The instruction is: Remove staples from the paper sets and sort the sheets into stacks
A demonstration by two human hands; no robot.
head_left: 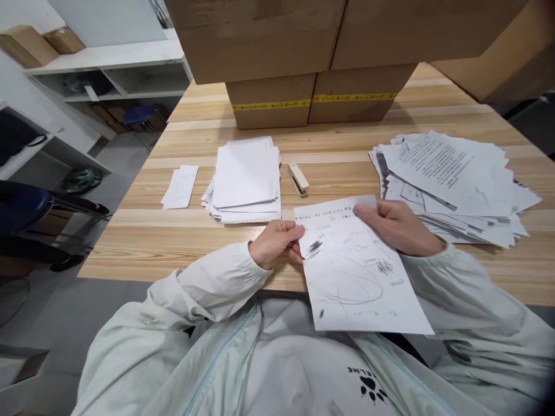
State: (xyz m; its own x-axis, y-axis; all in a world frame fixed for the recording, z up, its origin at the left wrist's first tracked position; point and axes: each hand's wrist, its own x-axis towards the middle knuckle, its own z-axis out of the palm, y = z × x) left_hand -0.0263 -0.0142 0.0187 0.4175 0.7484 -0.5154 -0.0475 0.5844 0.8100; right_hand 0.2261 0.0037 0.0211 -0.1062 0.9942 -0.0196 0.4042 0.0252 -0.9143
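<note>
Between my hands is a sheet of paper [351, 277] with handwriting, scribbles and a large drawn oval, tilted over the table's front edge. My left hand [278, 242] pinches its left edge, thumb on top. At the upper right corner my right hand [401, 225] grips the sheet, with the thumb on its face and the other fingers hidden behind. Beyond the sheet, a beige stapler [298, 179] lies on the table. A fairly neat stack of white paper [247, 173] sits to its left. On the right is a messy pile of printed sheets [451, 179], close to my right hand.
Large cardboard boxes [273, 101] are stacked at the back of the wooden table [143, 231]. Several small white slips [181, 186] lie at the left. Past the table's left edge are white shelves [125, 60] and a blue stool [141, 114].
</note>
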